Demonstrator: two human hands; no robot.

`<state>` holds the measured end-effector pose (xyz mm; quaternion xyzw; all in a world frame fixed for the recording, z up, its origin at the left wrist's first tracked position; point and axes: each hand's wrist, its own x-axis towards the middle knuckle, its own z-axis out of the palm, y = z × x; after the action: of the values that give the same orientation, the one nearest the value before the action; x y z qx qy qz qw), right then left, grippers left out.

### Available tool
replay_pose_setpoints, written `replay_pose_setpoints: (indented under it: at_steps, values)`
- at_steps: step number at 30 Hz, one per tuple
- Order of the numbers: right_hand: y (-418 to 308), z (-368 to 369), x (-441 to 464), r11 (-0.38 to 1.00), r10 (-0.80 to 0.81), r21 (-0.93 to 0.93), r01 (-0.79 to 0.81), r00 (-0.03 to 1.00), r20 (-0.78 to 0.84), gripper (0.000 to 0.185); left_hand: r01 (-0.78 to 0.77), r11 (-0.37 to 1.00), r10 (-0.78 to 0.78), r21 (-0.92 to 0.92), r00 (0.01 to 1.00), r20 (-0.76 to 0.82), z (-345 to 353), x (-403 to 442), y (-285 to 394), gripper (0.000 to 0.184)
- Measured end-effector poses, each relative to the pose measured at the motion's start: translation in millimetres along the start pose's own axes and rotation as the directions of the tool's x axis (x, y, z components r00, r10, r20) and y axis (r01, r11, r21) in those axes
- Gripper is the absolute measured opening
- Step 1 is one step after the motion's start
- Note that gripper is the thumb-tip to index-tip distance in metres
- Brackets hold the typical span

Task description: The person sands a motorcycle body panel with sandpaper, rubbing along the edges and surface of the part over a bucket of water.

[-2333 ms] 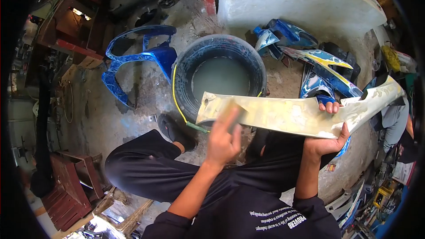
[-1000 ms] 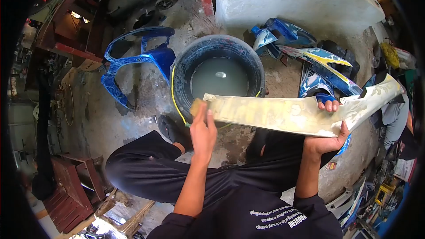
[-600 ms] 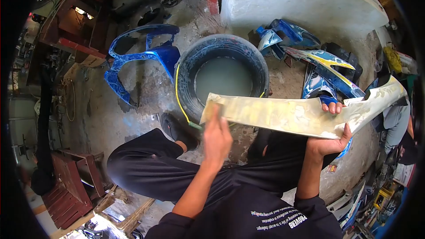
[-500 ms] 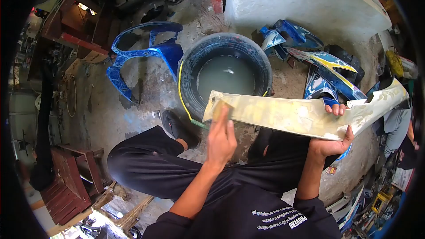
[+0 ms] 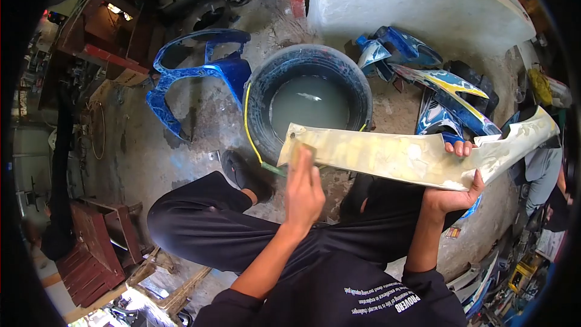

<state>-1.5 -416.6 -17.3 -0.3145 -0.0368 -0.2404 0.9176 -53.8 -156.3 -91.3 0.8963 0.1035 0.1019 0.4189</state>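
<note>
A long motorcycle fairing panel (image 5: 375, 154), patched cream and yellowish, lies slanted across my lap, its left end over the near rim of a black bucket (image 5: 260, 100). My right hand (image 5: 451, 197) grips the panel from below near its middle, thumb on the near edge and fingertips over the far edge. My left hand (image 5: 302, 197), slightly blurred, is closed on a small brownish piece of sandpaper (image 5: 307, 150) against the panel's left end. Cloudy grey water (image 5: 308, 112) stands in the bucket.
A blue fairing frame (image 5: 224, 72) lies left of the bucket. Several blue, white and yellow fairing pieces (image 5: 448, 88) are piled to the right, by a pale curved wall (image 5: 411, 0). A red-brown wooden stool (image 5: 94, 254) stands at lower left.
My left hand with the sandpaper has shifted very slightly on the panel's left end. The light reflection on the water has changed shape. My right hand and the panel have stayed put.
</note>
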Motion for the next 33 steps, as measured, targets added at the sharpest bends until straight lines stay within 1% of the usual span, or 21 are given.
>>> replay_pose_setpoints:
  at_steps: [2, 3, 4, 6, 7, 10, 12, 14, 15, 16, 18, 19, 20, 22, 23, 24, 26, 28, 30, 32, 33]
  values:
    - [0, 0, 0, 1.0, -0.016, 0.003, 0.016, 1.0, -0.025, 0.047, -0.154, 0.988, 0.153, -0.004, 0.987, -0.038, -4, 0, 2, 0.04]
    - [1, 1, 0, 1.0, -0.015, 0.009, 0.015, 0.999, -0.029, 0.047, -0.057, 0.986, 0.058, 0.158, 0.998, -0.001, -3, 3, -16, 0.039]
    - [2, 1, 0, 1.0, -0.008, 0.006, 0.008, 0.999, -0.042, 0.046, -0.063, 0.985, 0.063, 0.163, 0.998, 0.005, -4, 6, -26, 0.039]
    - [1, -1, 0, 1.0, -0.009, -0.005, 0.008, 0.998, -0.055, 0.046, -0.008, 0.961, 0.003, 0.275, 1.0, 0.018, -3, 11, -32, 0.038]
    - [0, -3, 1, 1.0, -0.005, -0.006, 0.005, 0.998, -0.057, 0.046, -0.102, 0.97, 0.1, 0.223, 0.995, 0.019, 1, 1, -23, 0.038]
    - [1, -1, 2, 1.0, 0.01, 0.006, -0.009, 0.998, -0.063, 0.046, -0.101, 0.984, 0.101, 0.147, 0.995, 0.005, -6, 1, -20, 0.038]
    - [0, -2, 0, 1.0, 0.003, 0.011, -0.002, 0.996, -0.087, 0.046, -0.114, 0.977, 0.114, 0.178, 0.993, 0.014, -6, 0, -24, 0.038]
    - [1, -5, 2, 1.0, 0.019, 0.014, -0.018, 0.998, -0.057, 0.046, -0.134, 0.967, 0.132, 0.217, 0.991, 0.021, 1, -2, -26, 0.039]
    - [-1, -5, 2, 1.0, 0.022, 0.01, -0.022, 0.998, -0.055, 0.046, -0.198, 0.966, 0.192, 0.168, 0.98, 0.05, 0, -8, -18, 0.041]
    - [-1, -5, 1, 1.0, 0.023, 0.008, -0.022, 0.998, -0.065, 0.046, -0.191, 0.967, 0.186, 0.169, 0.981, 0.048, -2, -7, -20, 0.041]
    - [2, -4, 2, 1.0, 0.022, 0.016, -0.021, 0.997, -0.071, 0.046, -0.025, 0.946, 0.002, 0.323, 0.998, 0.069, -10, 6, -31, 0.042]
    - [2, -4, 2, 1.0, 0.023, -0.001, -0.023, 0.997, -0.07, 0.046, 0.018, 0.923, -0.041, 0.384, 0.998, 0.051, -7, 10, -47, 0.042]
    - [1, -4, 1, 0.999, 0.023, -0.022, -0.024, 0.997, -0.068, 0.045, 0.014, 0.924, -0.038, 0.383, 0.998, 0.055, -2, 3, -49, 0.042]
    - [0, -4, 3, 0.999, 0.018, -0.035, -0.021, 0.996, -0.087, 0.045, -0.146, 0.97, 0.136, 0.195, 0.989, 0.064, -3, -8, -25, 0.041]
    - [1, -4, 2, 0.999, 0.019, -0.041, -0.024, 0.994, -0.106, 0.044, -0.193, 0.97, 0.181, 0.149, 0.979, 0.092, -6, -10, -25, 0.041]
    - [2, -3, 2, 0.999, 0.024, -0.037, -0.028, 0.994, -0.103, 0.044, -0.19, 0.97, 0.179, 0.153, 0.98, 0.087, -7, -7, -33, 0.041]
    - [0, 0, 2, 0.999, 0.019, -0.042, -0.024, 0.994, -0.111, 0.044, -0.008, 0.928, 0.004, 0.373, 1.0, 0.014, -2, 4, -52, 0.043]
    - [0, -4, 3, 0.999, 0.015, -0.034, -0.018, 0.996, -0.086, 0.043, 0.006, 0.942, -0.007, 0.337, 1.0, 0.002, 2, 2, -38, 0.044]
    - [-1, -5, 2, 0.999, 0.022, -0.031, -0.024, 0.998, -0.063, 0.043, -0.213, 0.977, 0.209, 0.028, 0.971, 0.112, -2, -10, -12, 0.042]
    - [0, -3, 3, 1.0, 0.019, -0.023, -0.021, 0.998, -0.066, 0.044, -0.243, 0.968, 0.233, 0.062, 0.963, 0.139, -5, -1, -21, 0.043]
    - [1, -3, 3, 1.0, 0.016, -0.022, -0.017, 0.998, -0.068, 0.044, -0.11, 0.982, 0.099, 0.151, 0.992, 0.081, -2, 5, -27, 0.044]
